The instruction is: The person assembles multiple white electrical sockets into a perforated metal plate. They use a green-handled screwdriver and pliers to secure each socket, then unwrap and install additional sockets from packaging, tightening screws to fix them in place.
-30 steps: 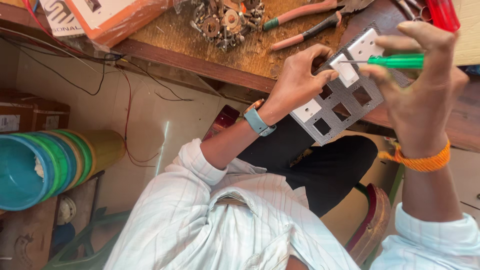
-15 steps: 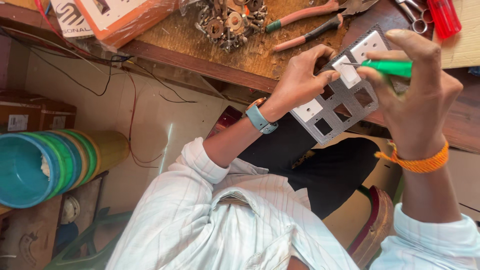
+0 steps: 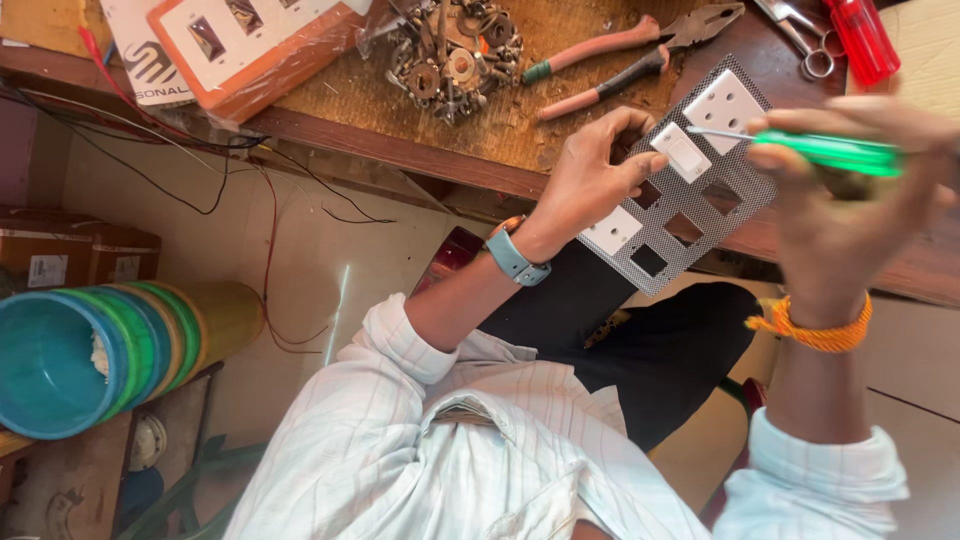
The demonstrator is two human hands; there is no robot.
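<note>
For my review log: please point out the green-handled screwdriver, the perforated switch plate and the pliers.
green-handled screwdriver (image 3: 835,152), head view, on the green handle.
perforated switch plate (image 3: 742,172), head view, on bare perforated metal near its upper edge.
pliers (image 3: 590,48), head view, on the upper pink handle.

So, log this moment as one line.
left hand: holds switch plate | right hand: green screwdriver, tip at white switch | pliers on bench

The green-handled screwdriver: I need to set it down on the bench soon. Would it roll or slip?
The green-handled screwdriver has a round-looking, glossy plastic handle, so it may well roll on the wooden workbench. It looks slim and probably light. The right hand wraps it fully, perhaps against slipping.
</note>
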